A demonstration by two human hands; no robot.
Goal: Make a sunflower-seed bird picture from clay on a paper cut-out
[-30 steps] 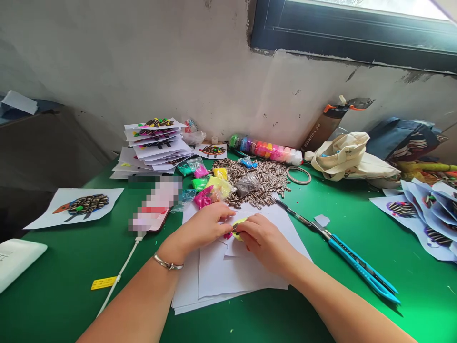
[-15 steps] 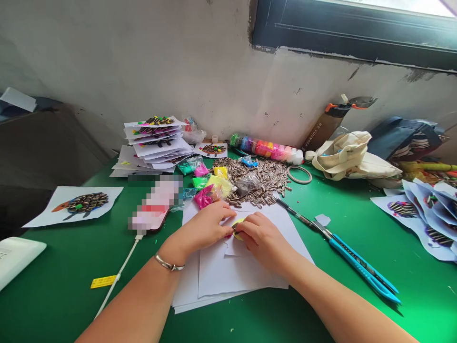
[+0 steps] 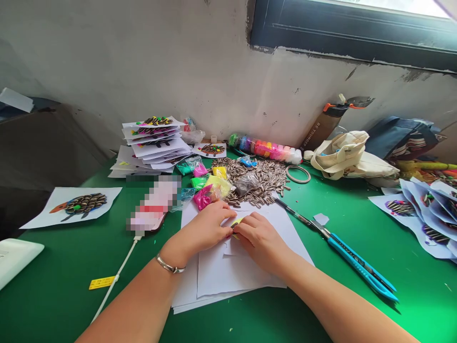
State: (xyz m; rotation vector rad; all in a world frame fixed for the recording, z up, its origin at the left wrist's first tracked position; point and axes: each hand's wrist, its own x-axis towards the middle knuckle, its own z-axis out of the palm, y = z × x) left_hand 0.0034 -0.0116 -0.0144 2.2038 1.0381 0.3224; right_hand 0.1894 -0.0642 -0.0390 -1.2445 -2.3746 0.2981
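My left hand (image 3: 205,226), a silver bangle at its wrist, rests on the small paper piece (image 3: 233,248) with thumb and forefinger apart. Beside it, the fingertips of my right hand (image 3: 259,238) are pinched on a dark sunflower seed (image 3: 234,225). They press against a patch of yellow clay (image 3: 237,221) on that paper, mostly covered by my fingers. Larger white sheets (image 3: 221,283) lie stacked underneath. Just beyond my hands are bags of coloured clay, among them a magenta clay bag (image 3: 203,196), and a pile of sunflower seeds (image 3: 266,178).
Right of the papers lie a pen (image 3: 291,212) and blue tweezers (image 3: 360,267). A tape roll (image 3: 298,174) is behind them. On the left are a phone (image 3: 155,205) with its cable and a seed picture (image 3: 78,207). Stacked pictures (image 3: 153,145) stand near the wall.
Both hands stay almost in place over the yellow clay. My right fingertips shift very slightly; the whole view has drifted a little.
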